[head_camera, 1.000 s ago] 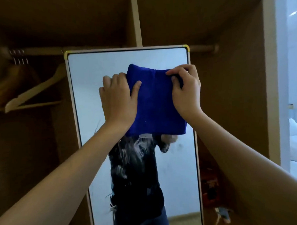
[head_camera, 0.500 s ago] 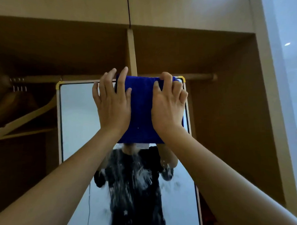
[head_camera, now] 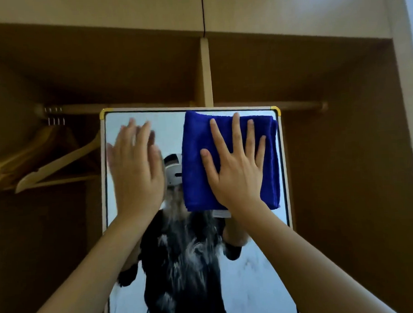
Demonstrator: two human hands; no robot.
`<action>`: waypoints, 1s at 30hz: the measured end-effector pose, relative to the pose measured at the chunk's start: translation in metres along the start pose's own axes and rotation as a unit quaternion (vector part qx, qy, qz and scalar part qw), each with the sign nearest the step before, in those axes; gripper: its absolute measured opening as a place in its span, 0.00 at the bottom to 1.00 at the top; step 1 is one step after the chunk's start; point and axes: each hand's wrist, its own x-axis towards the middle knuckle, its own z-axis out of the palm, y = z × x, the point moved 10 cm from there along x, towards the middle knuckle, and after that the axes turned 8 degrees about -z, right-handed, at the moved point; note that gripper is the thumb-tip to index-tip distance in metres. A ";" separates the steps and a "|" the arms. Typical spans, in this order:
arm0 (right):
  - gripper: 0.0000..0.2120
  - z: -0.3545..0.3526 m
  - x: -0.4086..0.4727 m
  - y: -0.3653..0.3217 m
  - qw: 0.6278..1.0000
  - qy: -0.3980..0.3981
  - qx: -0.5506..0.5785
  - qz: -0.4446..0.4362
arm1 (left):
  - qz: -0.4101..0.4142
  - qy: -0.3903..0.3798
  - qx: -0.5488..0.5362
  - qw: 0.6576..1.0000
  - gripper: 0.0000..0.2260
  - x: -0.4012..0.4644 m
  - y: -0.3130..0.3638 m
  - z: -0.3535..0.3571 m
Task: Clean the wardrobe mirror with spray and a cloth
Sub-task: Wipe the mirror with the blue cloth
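A tall mirror (head_camera: 258,272) with a pale frame and yellow top corners stands inside the wardrobe. A folded blue cloth (head_camera: 198,161) lies flat against its upper right part. My right hand (head_camera: 236,167) presses the cloth to the glass with straight, spread fingers. My left hand (head_camera: 136,169) is off the cloth, fingers straight, in front of the mirror's upper left; it is blurred, and whether it touches the glass cannot be told. White streaks of spray show on the glass lower down. No spray bottle is in view.
A wooden rail (head_camera: 151,106) runs behind the mirror's top edge. Wooden hangers (head_camera: 56,163) hang at the left. A vertical divider (head_camera: 206,71) splits the wardrobe above the mirror. The wardrobe's right side wall (head_camera: 405,135) stands close by.
The cloth has slid to the mirror's upper right corner under my right hand. My left hand has let go of the cloth and moved left. The view has tilted further up.
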 end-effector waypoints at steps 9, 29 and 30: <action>0.28 0.008 -0.021 -0.014 1.000 -0.007 -0.006 -0.022 | -0.250 -0.026 -0.087 0.964 0.19 -0.063 -0.097 -0.019; 0.28 0.010 -0.050 -0.001 1.000 -0.010 -0.004 0.011 | -0.295 -0.052 -0.160 0.940 0.15 -0.069 -0.096 -0.020; 0.28 0.011 -0.046 -0.006 1.000 -0.011 0.000 0.003 | -0.297 -0.053 -0.164 0.939 0.16 -0.069 -0.096 -0.020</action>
